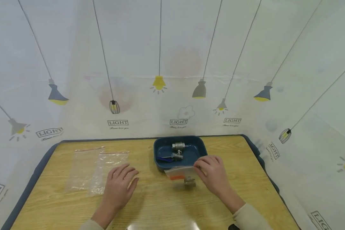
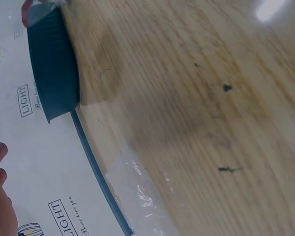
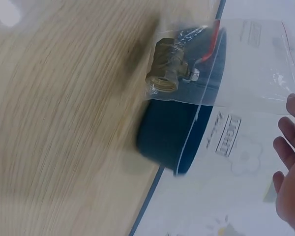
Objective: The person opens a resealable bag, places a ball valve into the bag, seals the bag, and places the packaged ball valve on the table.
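My right hand (image 1: pixel 214 175) pinches the top corner of a clear zip bag (image 3: pixel 241 69) between thumb and fingers. At the bottom of that bag sits a brass ball valve (image 3: pixel 167 64) with a red lever, its threaded opening showing in the right wrist view. Bag and valve hang in front of the dark blue tray (image 1: pixel 194 156) and overlap its near side in the head view. Over the table to the left, my left hand (image 1: pixel 119 185) holds nothing, its fingers relaxed, close to a flat clear bag (image 1: pixel 110 166).
Inside the tray lie a silvery valve (image 1: pixel 178 146) and a valve with a blue lever (image 1: pixel 176 156). Another flat clear bag (image 1: pixel 81 169) lies at the left of the wooden table (image 1: pixel 149 204). A white printed sheet (image 1: pixel 138 105) rises behind the table's dark edge.
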A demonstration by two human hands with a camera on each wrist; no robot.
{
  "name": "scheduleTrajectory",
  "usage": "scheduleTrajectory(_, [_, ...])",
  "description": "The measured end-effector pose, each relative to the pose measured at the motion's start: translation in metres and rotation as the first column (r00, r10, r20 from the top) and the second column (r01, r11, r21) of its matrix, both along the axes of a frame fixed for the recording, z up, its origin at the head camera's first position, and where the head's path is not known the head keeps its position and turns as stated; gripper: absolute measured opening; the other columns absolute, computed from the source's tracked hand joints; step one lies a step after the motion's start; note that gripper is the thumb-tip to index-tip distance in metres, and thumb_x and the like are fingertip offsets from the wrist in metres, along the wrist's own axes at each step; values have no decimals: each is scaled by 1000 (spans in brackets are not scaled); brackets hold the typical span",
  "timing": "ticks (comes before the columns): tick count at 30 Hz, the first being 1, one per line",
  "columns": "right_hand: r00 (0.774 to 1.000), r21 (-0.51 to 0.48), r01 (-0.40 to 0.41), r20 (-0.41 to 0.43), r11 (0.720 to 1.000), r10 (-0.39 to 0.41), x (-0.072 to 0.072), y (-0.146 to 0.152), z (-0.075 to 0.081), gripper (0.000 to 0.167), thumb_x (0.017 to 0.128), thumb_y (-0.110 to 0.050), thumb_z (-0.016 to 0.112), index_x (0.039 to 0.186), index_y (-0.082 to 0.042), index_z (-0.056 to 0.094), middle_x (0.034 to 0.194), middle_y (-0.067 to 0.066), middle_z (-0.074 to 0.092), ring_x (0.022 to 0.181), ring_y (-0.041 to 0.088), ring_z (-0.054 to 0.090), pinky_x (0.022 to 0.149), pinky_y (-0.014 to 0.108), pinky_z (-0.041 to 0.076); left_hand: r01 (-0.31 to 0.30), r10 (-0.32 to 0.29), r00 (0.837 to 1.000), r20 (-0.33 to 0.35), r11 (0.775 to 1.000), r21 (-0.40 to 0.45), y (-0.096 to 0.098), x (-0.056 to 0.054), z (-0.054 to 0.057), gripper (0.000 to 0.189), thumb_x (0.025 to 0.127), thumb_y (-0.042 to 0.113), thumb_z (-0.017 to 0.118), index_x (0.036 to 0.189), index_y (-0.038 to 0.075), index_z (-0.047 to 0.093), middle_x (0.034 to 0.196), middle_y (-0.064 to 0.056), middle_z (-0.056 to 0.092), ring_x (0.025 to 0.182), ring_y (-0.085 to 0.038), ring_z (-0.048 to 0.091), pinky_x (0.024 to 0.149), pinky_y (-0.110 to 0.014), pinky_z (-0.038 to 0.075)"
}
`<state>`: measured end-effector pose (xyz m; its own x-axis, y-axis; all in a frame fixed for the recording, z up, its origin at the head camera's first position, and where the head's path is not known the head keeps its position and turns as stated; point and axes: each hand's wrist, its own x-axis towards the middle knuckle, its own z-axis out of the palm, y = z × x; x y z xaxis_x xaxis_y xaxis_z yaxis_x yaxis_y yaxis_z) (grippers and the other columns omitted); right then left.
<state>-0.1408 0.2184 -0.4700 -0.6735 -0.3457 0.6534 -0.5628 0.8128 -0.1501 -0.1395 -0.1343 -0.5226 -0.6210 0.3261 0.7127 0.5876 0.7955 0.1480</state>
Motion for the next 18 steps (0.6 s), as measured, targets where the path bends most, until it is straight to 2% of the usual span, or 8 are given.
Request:
scheduleTrajectory(3, [1000,-3,23,1,1000,-23,3,14,1,13,77,-19,81,86,-21,71,92,-4,69,88,19,63,86,45,44,-10,10,1000,6,1000,-4,-2,0,-3,23,81,25,69,101,12,69,104,-6,70,112,-33,61,95,-51,41])
scheduleTrajectory(11, [994,7,108,12,994,-108,8,56,4,16,74,-18,82,83,-22,69,93,-2,68,89,21,63,85,49,42,-29,29,1000,11,999,-22,-10,-4,-12,26,82,26,67,103,12,68,106,-9,69,111,-35,61,93,-53,41])
scheduleTrajectory(18, [985,26,164,46,986,-165,14,91,7,16,76,-17,81,84,-23,68,95,-3,68,89,21,63,88,49,41,-96,106,988,109,991,-91,-20,-4,-22,32,81,30,69,108,13,67,113,-11,66,117,-36,56,97,-53,39])
